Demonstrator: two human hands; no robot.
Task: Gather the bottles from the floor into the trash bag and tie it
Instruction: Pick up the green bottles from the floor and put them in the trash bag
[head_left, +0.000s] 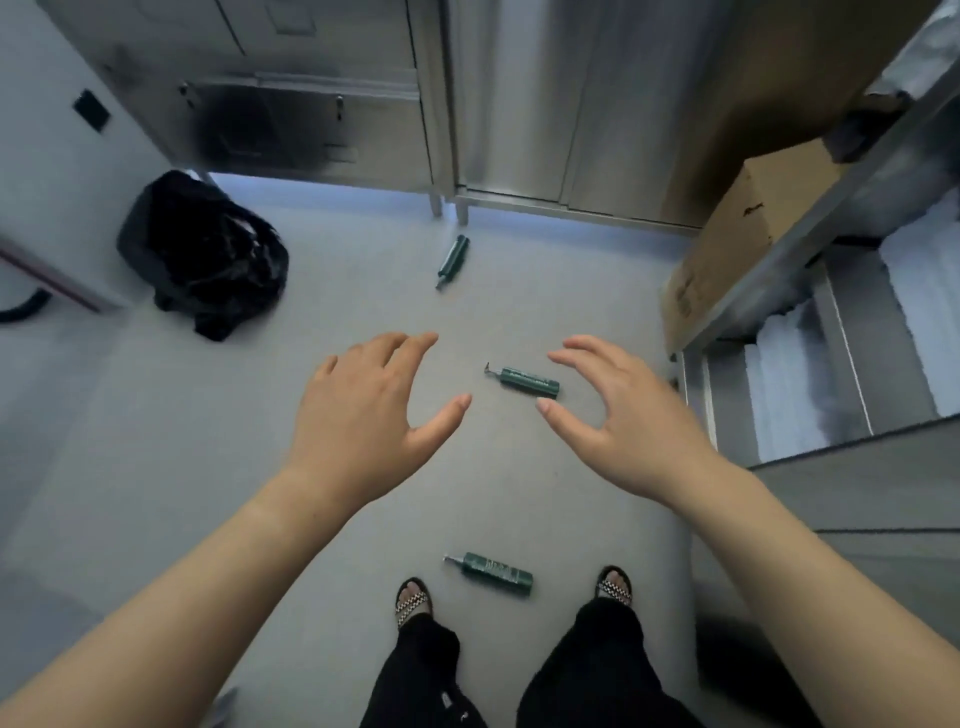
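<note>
Three dark green bottles lie on the grey floor. The nearest bottle (491, 572) is between my feet. A middle bottle (527, 382) lies ahead, seen between my two hands. The far bottle (452, 261) is near the steel cabinet legs. A crumpled black trash bag (202, 254) sits on the floor at the left. My left hand (363, 415) and my right hand (621, 415) are stretched forward above the floor, fingers spread and relaxed, holding nothing.
Steel cabinets (322, 104) stand along the far wall. A cardboard box (737, 234) rests on a metal shelf rack (831, 249) at the right. A table edge (47, 275) juts in from the left. Open floor lies between bag and bottles.
</note>
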